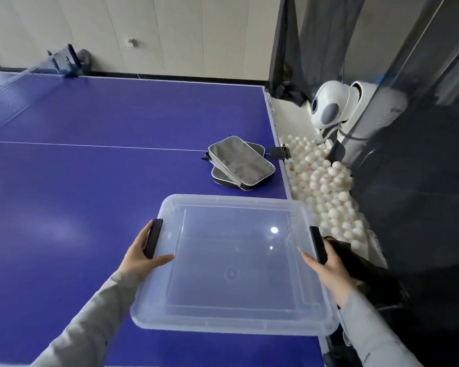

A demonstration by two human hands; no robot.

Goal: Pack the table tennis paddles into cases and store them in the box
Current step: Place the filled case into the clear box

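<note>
Both hands grip the lid's (233, 263) black end clips, left hand (141, 251), right hand (329, 268); cases (240, 164) lie beyond, near the table's (90, 181) right edge.

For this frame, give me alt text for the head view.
Both hands, left hand and right hand, grip the black latches of a lidded clear plastic box over a blue table-tennis table; two stacked grey paddle cases lie beyond.

Surface: blue table (90, 168) with a white centre line.
Far edge: net (8, 102) clamped by a post (68, 62).
Right end: two grey cases (240, 164) lay stacked, the upper one tilted.
Near right corner: clear box (233, 321), lidded.
</note>
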